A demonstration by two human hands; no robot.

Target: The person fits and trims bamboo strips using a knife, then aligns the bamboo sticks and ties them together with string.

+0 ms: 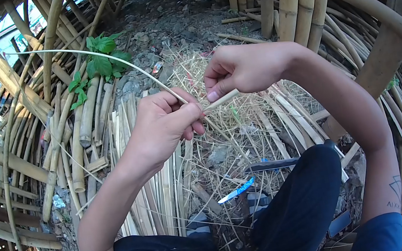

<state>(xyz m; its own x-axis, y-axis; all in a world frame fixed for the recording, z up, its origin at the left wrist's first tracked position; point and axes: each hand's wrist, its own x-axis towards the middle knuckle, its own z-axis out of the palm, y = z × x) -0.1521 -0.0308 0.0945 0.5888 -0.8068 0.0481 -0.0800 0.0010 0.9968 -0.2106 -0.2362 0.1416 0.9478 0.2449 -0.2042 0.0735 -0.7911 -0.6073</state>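
A long thin bamboo strip (115, 60) curves from the upper left down into my left hand (171, 120), whose thumb and fingers pinch it. Just right of those fingertips, a short, pale, flat piece of bamboo (222, 99) slants up toward my right hand (242, 70). My right hand is closed, thumb against curled fingers, at that piece's upper end; what lies inside its fingers is hidden. Both hands are close together above a heap of bamboo shavings (202, 69).
Split bamboo strips (143, 209) lie on both sides of the shavings. A dark blade (271, 165) and a blue-and-white object (237, 190) lie near my knees. Bamboo poles (292, 4) stand behind; a leafy plant (104, 63) grows at the left.
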